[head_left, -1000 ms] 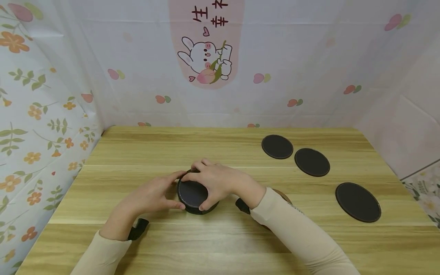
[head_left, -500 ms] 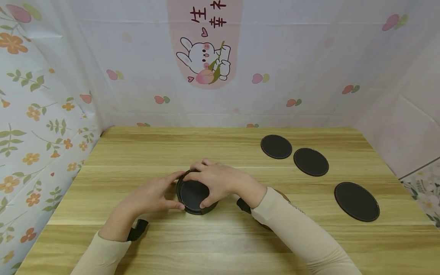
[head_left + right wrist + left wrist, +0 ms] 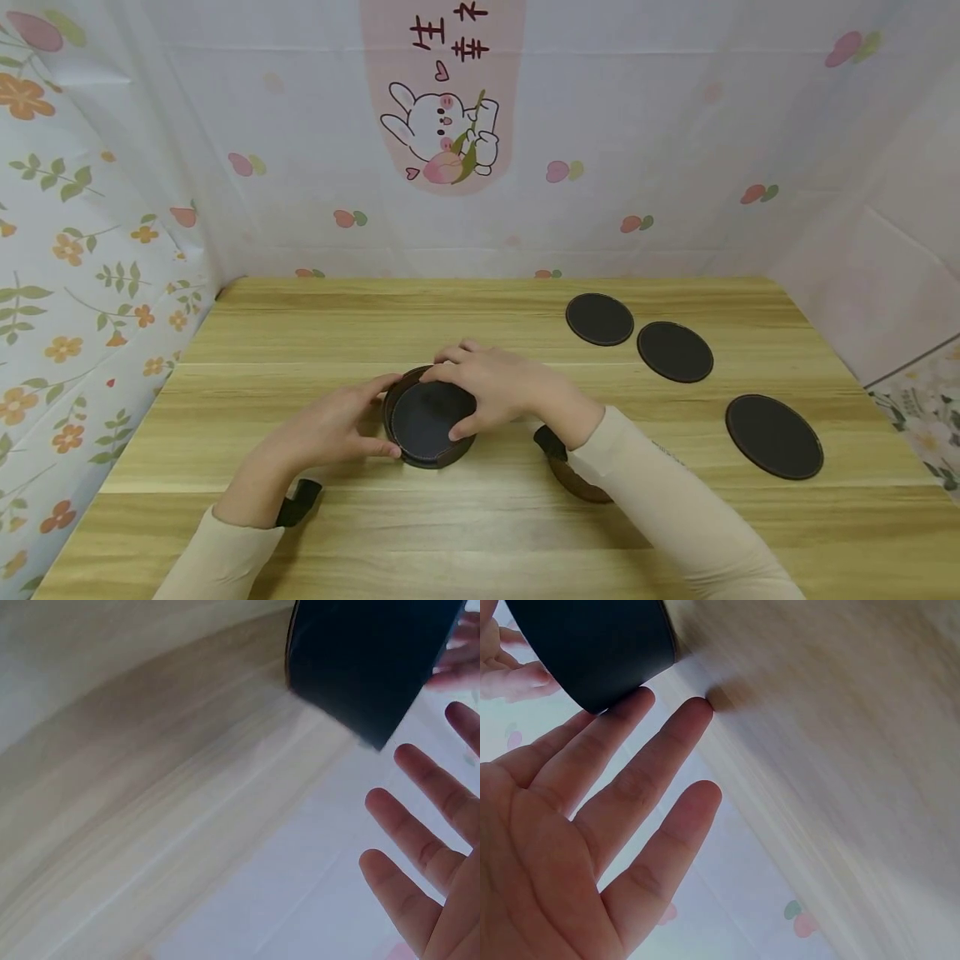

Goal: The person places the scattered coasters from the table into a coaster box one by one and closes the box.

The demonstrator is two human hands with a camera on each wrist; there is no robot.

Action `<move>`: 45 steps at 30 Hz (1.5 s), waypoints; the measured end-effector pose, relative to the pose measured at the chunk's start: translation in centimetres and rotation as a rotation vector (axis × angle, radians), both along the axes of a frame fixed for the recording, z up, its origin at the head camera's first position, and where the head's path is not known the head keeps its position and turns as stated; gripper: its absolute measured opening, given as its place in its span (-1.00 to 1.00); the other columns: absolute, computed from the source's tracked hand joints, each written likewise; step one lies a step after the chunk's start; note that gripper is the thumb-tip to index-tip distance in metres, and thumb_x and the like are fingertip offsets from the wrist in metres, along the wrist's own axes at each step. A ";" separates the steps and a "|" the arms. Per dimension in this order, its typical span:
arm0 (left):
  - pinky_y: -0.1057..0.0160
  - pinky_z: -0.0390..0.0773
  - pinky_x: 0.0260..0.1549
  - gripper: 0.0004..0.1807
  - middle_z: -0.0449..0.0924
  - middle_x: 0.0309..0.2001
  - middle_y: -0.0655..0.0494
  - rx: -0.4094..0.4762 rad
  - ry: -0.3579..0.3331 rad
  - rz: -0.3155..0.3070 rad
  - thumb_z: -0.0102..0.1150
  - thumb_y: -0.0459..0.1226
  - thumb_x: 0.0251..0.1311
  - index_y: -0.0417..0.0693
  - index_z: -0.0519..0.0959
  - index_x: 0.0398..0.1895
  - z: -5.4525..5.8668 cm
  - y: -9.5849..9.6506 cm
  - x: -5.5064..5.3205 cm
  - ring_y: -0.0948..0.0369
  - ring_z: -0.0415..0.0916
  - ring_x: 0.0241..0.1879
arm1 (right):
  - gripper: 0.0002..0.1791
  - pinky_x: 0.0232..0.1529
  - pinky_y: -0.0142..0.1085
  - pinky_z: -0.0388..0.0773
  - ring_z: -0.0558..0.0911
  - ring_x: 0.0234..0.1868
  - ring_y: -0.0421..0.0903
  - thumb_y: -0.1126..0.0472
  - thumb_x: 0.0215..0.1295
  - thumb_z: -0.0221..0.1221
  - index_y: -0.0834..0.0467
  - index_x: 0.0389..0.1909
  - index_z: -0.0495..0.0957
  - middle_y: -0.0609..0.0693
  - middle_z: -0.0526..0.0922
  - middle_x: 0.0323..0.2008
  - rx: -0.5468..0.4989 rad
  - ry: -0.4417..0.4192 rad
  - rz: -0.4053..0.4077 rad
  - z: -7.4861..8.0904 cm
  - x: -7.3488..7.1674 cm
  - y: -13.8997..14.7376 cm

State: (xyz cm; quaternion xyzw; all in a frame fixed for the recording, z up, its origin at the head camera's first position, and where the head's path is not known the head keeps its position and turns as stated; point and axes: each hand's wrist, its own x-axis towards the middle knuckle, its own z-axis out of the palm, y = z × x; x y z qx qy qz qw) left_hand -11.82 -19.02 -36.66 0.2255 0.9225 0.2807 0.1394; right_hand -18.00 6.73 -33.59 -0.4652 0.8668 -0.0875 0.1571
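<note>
A round dark coaster holder (image 3: 450,456) stands on the wooden table, in front of the person. A dark coaster (image 3: 427,421) with a stitched edge lies inside its rim. My left hand (image 3: 333,429) holds the holder's left side, thumb at the near edge and fingers at the far edge. In the left wrist view, fingertips meet the smooth dark wall of the holder (image 3: 600,645). My right hand (image 3: 498,387) hovers over the holder's right side with its fingers spread. The right wrist view shows a gap between those fingers (image 3: 409,817) and the holder's wall.
Three dark round coasters lie flat at the right: a far one (image 3: 599,319), a middle one (image 3: 675,352) and a nearer one (image 3: 774,437). A brown round piece (image 3: 581,483) shows partly under the right forearm. A patterned cloth (image 3: 637,125) hangs behind the table.
My right hand has come away to the right from the coaster, its fingers loosening. The coaster has dropped lower inside the holder's rim. My left hand has stayed in place.
</note>
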 end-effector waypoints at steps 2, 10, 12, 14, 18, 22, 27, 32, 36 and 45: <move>-0.15 0.46 0.24 0.05 0.54 0.26 -0.08 -0.008 0.002 0.002 0.47 0.10 0.00 -0.10 0.20 0.51 0.0 0.0 0.0 -0.03 0.51 0.25 | -0.17 0.31 -0.06 0.45 0.31 0.40 0.02 -0.16 0.13 0.40 -0.04 0.41 0.35 -0.01 0.33 0.39 -0.023 0.001 -0.007 0.1 -0.4 0.7; -0.16 0.44 0.26 0.06 0.57 0.22 -0.08 -0.019 0.028 0.011 0.51 0.05 -0.02 -0.12 0.20 0.50 -0.2 -0.1 0.1 -0.04 0.51 0.23 | -0.20 0.35 0.04 0.40 0.26 0.45 0.09 -0.13 0.18 0.37 -0.01 0.42 0.34 0.04 0.32 0.42 -0.072 0.011 -0.095 0.8 -2.1 3.9; -0.16 0.44 0.26 0.06 0.56 0.23 -0.08 -0.013 0.028 0.010 0.51 0.04 -0.02 -0.13 0.20 0.51 -0.2 -0.1 0.1 -0.04 0.52 0.23 | -0.20 0.33 0.08 0.41 0.21 0.48 0.10 -0.13 0.20 0.35 -0.04 0.43 0.33 0.04 0.29 0.44 -0.066 0.004 -0.126 1.0 -2.4 4.7; -0.16 0.44 0.26 0.06 0.55 0.25 -0.08 -0.011 0.028 0.006 0.50 0.04 -0.01 -0.14 0.19 0.51 -0.2 -0.1 0.1 -0.04 0.52 0.23 | -0.22 0.31 0.10 0.42 0.17 0.51 0.11 -0.12 0.22 0.33 -0.05 0.44 0.32 0.05 0.28 0.45 -0.059 -0.001 -0.152 1.1 -2.7 5.5; -0.15 0.44 0.26 0.06 0.53 0.26 -0.09 -0.014 0.029 0.003 0.50 0.05 -0.01 -0.15 0.19 0.51 -0.2 -0.2 0.0 -0.03 0.52 0.23 | -0.25 0.32 0.14 0.39 0.16 0.51 0.15 -0.09 0.25 0.32 -0.01 0.43 0.33 0.08 0.29 0.45 -0.062 -0.003 -0.192 1.0 -3.3 7.0; -0.14 0.44 0.27 0.07 0.52 0.28 -0.10 -0.023 0.038 0.000 0.49 0.06 -0.01 -0.14 0.19 0.51 -0.1 -0.2 -0.1 -0.05 0.50 0.25 | -0.27 0.36 0.19 0.31 0.18 0.49 0.20 -0.07 0.25 0.32 0.05 0.41 0.37 0.11 0.32 0.43 -0.067 0.004 -0.233 0.6 -3.9 8.5; -0.15 0.43 0.28 0.08 0.50 0.30 -0.11 -0.032 0.032 0.005 0.49 0.09 -0.02 -0.13 0.19 0.51 -0.2 -0.2 0.0 -0.05 0.48 0.27 | -0.29 0.38 0.23 0.26 0.19 0.48 0.25 -0.06 0.27 0.31 0.08 0.39 0.38 0.16 0.31 0.43 -0.057 0.016 -0.270 -0.2 -4.7 10.2; -0.15 0.42 0.28 0.08 0.49 0.30 -0.10 -0.026 0.026 0.011 0.49 0.09 -0.02 -0.13 0.20 0.51 -0.2 -0.2 0.0 -0.05 0.48 0.27 | -0.29 0.32 0.22 0.34 0.24 0.43 0.26 -0.05 0.26 0.31 0.07 0.39 0.38 0.16 0.32 0.42 -0.039 0.035 -0.314 -0.5 -5.3 11.5; -0.14 0.42 0.29 0.07 0.50 0.30 -0.10 -0.027 0.027 0.009 0.49 0.09 -0.02 -0.13 0.20 0.51 -0.2 -0.2 0.0 -0.05 0.49 0.27 | -0.30 0.34 0.25 0.29 0.22 0.43 0.31 -0.02 0.28 0.31 0.08 0.40 0.37 0.19 0.32 0.41 -0.040 0.027 -0.327 -0.7 -6.0 12.3; -0.14 0.41 0.30 0.07 0.47 0.32 -0.10 -0.029 0.027 0.021 0.49 0.08 -0.02 -0.11 0.19 0.52 -0.4 -0.5 0.2 -0.05 0.47 0.29 | -0.30 0.33 0.38 0.19 0.16 0.44 0.43 0.01 0.32 0.28 0.16 0.41 0.34 0.28 0.30 0.41 -0.070 0.019 -0.334 -1.0 -7.7 13.9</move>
